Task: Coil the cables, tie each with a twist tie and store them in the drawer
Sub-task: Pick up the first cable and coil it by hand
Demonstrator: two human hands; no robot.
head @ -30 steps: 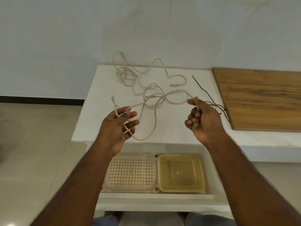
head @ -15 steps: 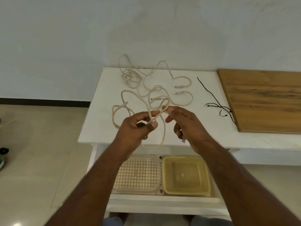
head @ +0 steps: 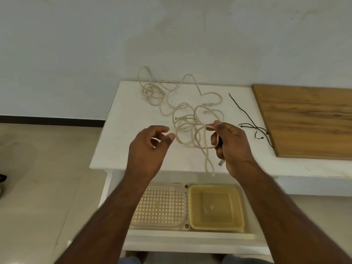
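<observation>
Wooden board [head: 308, 121] on table [head: 122, 134] at 3 o'clock; black ties [head: 253, 128] beside it. Right hand [head: 231, 141] grips the cream cable [head: 192, 128]; left hand [head: 148, 149], loosely curled and empty, lies at the cable's 9 o'clock.

Single head-worn view, looking forward and down, near the white table [head: 122, 130]

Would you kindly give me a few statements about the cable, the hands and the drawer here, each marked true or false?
1. The right hand holds loops of the cable. True.
2. The left hand grips the cable too. False: its fingers are loosely curled and hold nothing.
3. The drawer is open. True.
4. The black ties lie in the yellow tub. False: they lie on the table, beside the wooden board.
5. All of the cable is coiled. False: much still sprawls loose on the table.
</observation>
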